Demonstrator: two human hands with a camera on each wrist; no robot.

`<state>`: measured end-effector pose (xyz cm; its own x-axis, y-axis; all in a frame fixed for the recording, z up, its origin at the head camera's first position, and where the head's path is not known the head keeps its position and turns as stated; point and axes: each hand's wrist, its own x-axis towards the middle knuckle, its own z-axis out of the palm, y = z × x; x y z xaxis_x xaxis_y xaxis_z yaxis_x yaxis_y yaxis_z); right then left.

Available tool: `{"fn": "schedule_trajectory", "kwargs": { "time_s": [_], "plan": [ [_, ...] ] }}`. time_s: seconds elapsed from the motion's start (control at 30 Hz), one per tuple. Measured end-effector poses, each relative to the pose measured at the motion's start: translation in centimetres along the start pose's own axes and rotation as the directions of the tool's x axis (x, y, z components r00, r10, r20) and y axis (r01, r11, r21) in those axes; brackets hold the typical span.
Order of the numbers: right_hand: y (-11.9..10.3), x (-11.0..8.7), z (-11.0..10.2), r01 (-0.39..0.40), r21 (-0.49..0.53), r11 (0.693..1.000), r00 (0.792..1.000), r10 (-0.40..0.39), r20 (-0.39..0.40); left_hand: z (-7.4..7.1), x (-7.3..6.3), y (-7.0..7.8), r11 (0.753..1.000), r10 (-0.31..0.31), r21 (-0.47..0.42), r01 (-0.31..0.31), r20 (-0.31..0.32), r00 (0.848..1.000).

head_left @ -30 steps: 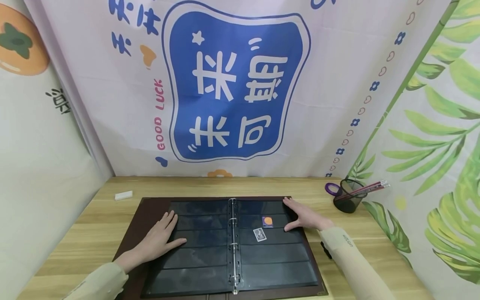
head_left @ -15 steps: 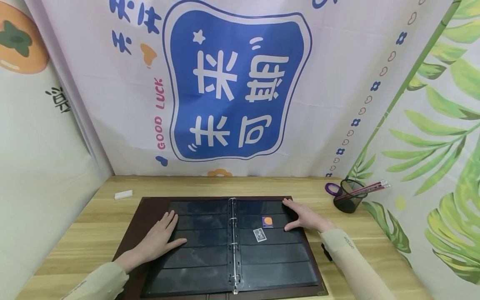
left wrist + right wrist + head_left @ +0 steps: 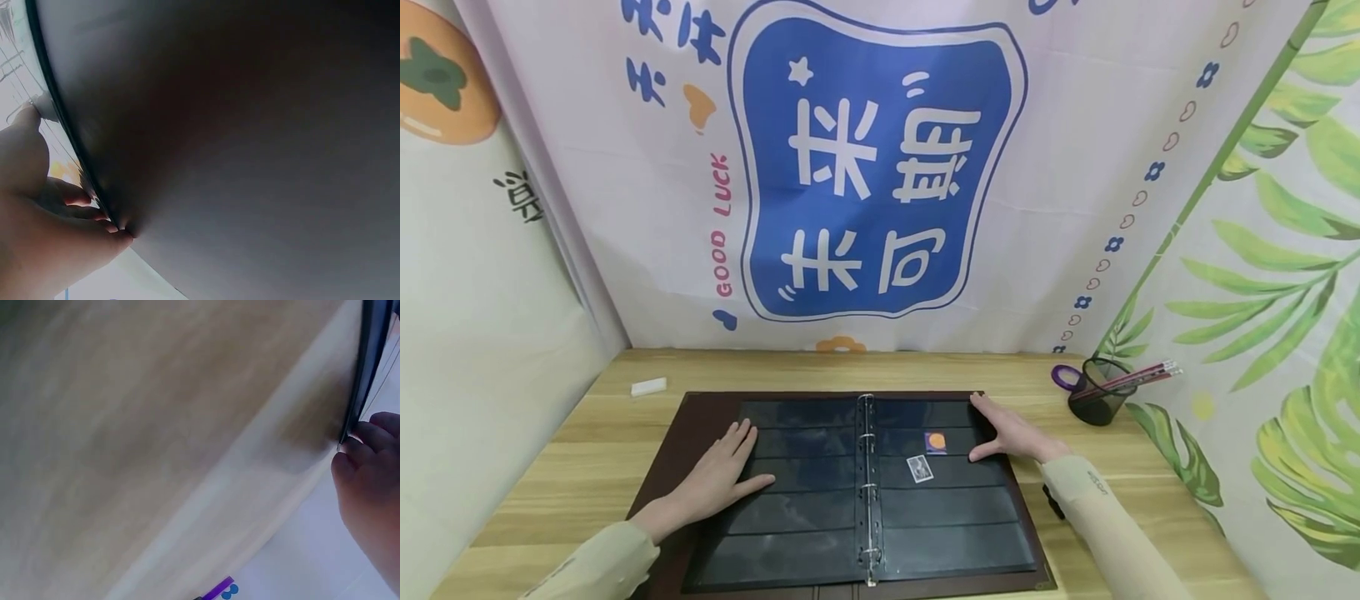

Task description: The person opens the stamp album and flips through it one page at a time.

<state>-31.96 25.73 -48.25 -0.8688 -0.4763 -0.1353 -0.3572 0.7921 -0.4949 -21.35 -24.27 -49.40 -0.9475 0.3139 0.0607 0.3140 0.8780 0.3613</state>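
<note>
An album with a dark brown cover (image 3: 711,408) lies spread on the table, its black pocket pages (image 3: 805,508) held by a metal ring spine (image 3: 870,500). On the right page are two small stamps: one purple and orange (image 3: 936,442), and below it a tilted grey-and-white one (image 3: 919,469). My left hand (image 3: 718,479) rests on the left page's outer edge, fingers extended and thumb spread toward the middle. At the upper outer edge of the right page rests my right hand (image 3: 1006,431), its thumb apart from the fingers, close to the stamps. Neither hand holds a stamp.
A black mesh pen cup (image 3: 1093,407) with several pencils stands at the back right, a purple roll of tape (image 3: 1065,377) beside it. A white eraser-like block (image 3: 648,387) lies at the back left. The wooden table (image 3: 550,492) meets a printed curtain (image 3: 662,208) behind.
</note>
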Motion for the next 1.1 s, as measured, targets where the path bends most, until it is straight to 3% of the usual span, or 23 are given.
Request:
{"fn": "schedule_trajectory", "kwargs": {
  "time_s": [0.2, 0.53, 0.77, 1.1],
  "plan": [
    [-0.1, 0.1, -0.1, 0.003, 0.005, 1.0, 1.0, -0.003, -0.009, 0.0, -0.1, 0.1, 1.0, -0.001, 0.006, 0.001, -0.013, 1.0],
    [-0.3, -0.1, 0.1, 0.104, -0.027, 0.994, 0.992, -0.105, -0.062, -0.1, -0.1, 0.2, 1.0, 0.0, 0.004, 0.0, -0.023, 1.0],
    [-0.1, -0.6, -0.5, 0.124, -0.077, 0.989, 0.987, -0.131, -0.091, 0.3, 0.0, 0.2, 1.0, 0.005, 0.0, -0.005, -0.01, 1.0],
    [-1.2, -1.1, -1.9, 0.085, 0.11, 0.99, 0.989, -0.071, -0.128, 0.1, -0.1, 0.0, 1.0, 0.005, 0.015, -0.005, -0.028, 1.0]
  ]
}}
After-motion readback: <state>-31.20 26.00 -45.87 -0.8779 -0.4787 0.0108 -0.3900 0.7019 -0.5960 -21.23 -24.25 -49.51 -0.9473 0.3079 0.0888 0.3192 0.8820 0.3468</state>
